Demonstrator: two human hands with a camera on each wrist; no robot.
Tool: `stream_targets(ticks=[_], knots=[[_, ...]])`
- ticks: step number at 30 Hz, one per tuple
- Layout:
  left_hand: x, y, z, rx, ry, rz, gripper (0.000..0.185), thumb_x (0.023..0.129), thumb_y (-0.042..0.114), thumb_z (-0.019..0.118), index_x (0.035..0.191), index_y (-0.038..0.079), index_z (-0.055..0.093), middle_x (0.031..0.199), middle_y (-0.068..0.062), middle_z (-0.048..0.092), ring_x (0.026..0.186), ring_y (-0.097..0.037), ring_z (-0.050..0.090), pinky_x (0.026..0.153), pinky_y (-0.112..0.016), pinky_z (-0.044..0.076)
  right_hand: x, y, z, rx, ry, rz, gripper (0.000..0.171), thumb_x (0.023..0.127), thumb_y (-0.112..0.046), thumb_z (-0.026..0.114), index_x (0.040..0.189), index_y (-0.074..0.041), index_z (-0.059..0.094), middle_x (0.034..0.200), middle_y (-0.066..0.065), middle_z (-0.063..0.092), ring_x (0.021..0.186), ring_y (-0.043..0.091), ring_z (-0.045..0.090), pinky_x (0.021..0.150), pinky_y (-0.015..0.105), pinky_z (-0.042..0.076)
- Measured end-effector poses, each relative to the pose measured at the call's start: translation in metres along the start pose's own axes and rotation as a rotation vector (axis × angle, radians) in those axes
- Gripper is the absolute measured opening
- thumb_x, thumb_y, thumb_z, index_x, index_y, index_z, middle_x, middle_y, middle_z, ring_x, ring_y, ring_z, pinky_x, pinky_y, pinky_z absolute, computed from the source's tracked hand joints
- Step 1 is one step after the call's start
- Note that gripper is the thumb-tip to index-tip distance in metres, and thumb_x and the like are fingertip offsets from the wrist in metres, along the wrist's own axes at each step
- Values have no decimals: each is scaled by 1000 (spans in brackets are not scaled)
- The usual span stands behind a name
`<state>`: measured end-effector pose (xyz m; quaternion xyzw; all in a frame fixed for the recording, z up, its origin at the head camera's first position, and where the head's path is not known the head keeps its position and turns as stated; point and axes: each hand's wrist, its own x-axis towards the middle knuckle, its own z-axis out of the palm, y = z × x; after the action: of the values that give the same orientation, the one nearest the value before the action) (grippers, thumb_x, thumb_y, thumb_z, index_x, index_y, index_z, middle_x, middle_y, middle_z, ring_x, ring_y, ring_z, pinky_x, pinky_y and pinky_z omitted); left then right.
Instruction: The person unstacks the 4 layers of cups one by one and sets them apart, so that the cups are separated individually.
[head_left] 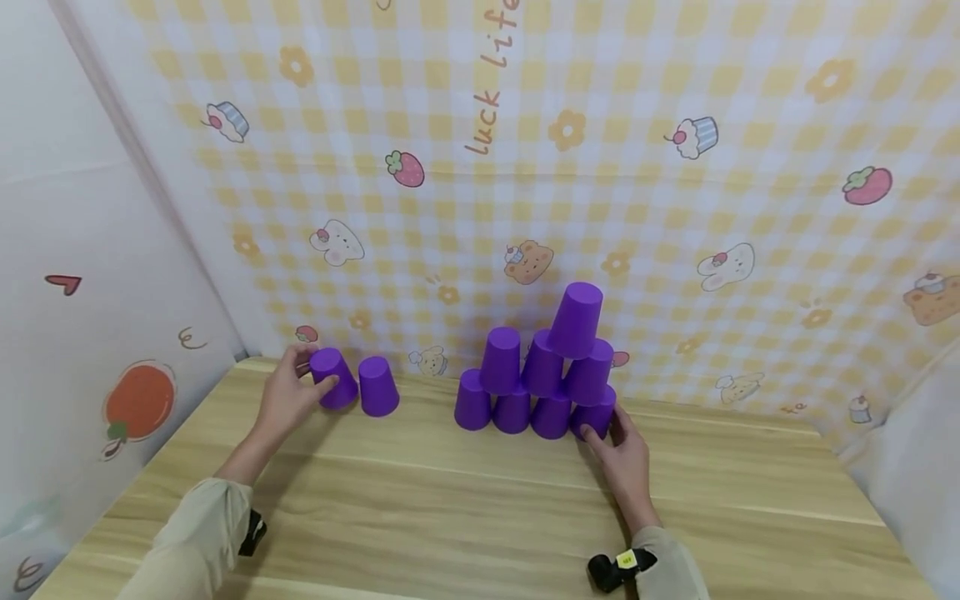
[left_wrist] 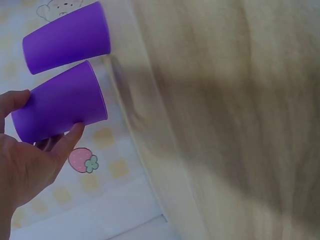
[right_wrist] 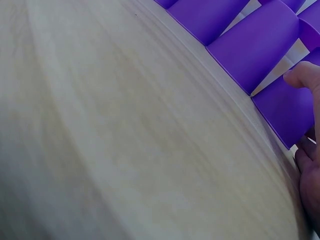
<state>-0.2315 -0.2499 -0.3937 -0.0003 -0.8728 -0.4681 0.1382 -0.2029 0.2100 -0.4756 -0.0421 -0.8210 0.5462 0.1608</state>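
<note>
At the left, my left hand (head_left: 288,398) grips an upside-down purple cup (head_left: 334,380), thumb on one side and fingers on the other. Beside it stands another purple cup (head_left: 378,387), a narrow gap between them. To the right rises a stack of upside-down purple cups: several in the bottom row, three above, and a single top cup (head_left: 576,321) over the right-hand pair. My right hand (head_left: 626,462) holds the bottom row's rightmost cup (right_wrist: 282,102) between thumb and fingers. Whether the left cup touches the table cannot be told.
A wood-grain table (head_left: 450,508) carries the cups near its back edge. Right behind it hangs a yellow checked cloth (head_left: 450,208) with printed cartoon figures, and a white cloth (head_left: 75,208) borders the left side.
</note>
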Motion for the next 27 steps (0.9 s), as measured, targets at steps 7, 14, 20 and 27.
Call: stream_targets(ticks=[7, 14, 20, 27], knots=[[-2, -4, 1, 32, -24, -3, 57, 82, 1, 66, 128, -11, 36, 126, -35, 45, 118, -48, 41, 100, -58, 34, -3, 1, 2, -3, 4, 8, 66, 84, -18, 70, 139, 2, 38, 136, 23, 44, 126, 32, 41, 105, 38, 34], [0, -9, 7, 64, -11, 68, 53, 80, -2, 67, 124, -12, 38, 120, -36, 49, 112, -49, 46, 96, -60, 36, -2, 0, 2, -4, 9, 0, 65, 84, -17, 70, 138, 3, 39, 134, 24, 45, 125, 34, 42, 105, 38, 35], [0, -12, 10, 66, -26, 80, 53, 79, -4, 66, 123, -14, 37, 119, -38, 47, 112, -51, 45, 96, -60, 36, -1, -2, 1, -5, 14, -5, 64, 84, -17, 70, 137, 3, 40, 135, 24, 45, 125, 33, 42, 105, 37, 35], [-3, -15, 8, 36, -30, 54, 57, 82, -2, 65, 127, -15, 32, 122, -39, 43, 115, -52, 42, 97, -60, 36, -1, -2, 1, -2, 20, -5, 64, 84, -16, 70, 137, 3, 40, 134, 25, 45, 125, 33, 42, 105, 37, 35]])
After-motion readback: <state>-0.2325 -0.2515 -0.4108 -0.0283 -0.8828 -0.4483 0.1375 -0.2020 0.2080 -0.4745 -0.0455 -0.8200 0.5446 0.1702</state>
